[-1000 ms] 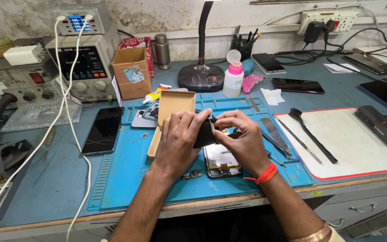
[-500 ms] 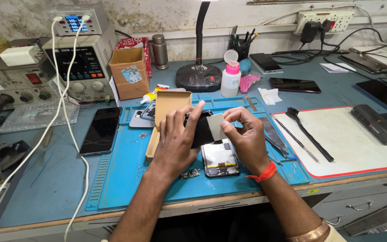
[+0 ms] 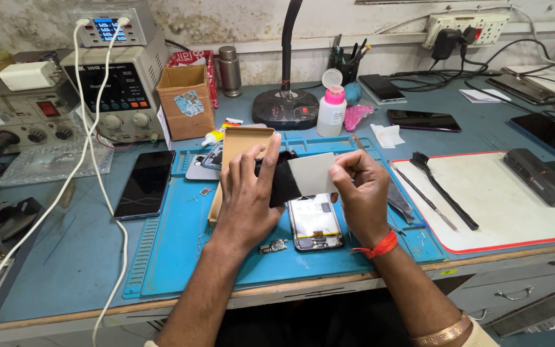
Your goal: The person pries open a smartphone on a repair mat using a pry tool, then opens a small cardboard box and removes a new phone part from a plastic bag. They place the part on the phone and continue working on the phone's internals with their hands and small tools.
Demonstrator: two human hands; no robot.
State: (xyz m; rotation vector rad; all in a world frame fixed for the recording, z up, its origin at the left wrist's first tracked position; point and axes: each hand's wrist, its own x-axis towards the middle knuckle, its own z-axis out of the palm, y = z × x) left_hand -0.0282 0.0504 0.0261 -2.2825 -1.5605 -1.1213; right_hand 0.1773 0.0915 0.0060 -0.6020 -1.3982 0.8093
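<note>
My left hand (image 3: pixel 246 196) holds a flat black part (image 3: pixel 282 183) above the blue work mat (image 3: pixel 175 250). My right hand (image 3: pixel 361 193) pinches a white rectangular sheet (image 3: pixel 311 173) that overlaps the black part's right end. Below both hands an opened phone (image 3: pixel 315 222) lies on the mat with its insides showing. A small brown cardboard box (image 3: pixel 242 144) lies on the mat behind my left hand. A small loose metal part (image 3: pixel 272 246) sits on the mat by my left wrist.
A black phone (image 3: pixel 144 184) lies left of the mat. A power supply (image 3: pixel 114 83) with white cables stands at the back left. A lamp base (image 3: pixel 286 108), a pink-capped bottle (image 3: pixel 332 106), a brush (image 3: pixel 441 189) and tweezers (image 3: pixel 398 202) lie to the right, by a white mat (image 3: pixel 521 205).
Both hands have risen from the opened phone. The white sheet, not seen a second ago, now stands spread out in my right hand beside the black part.
</note>
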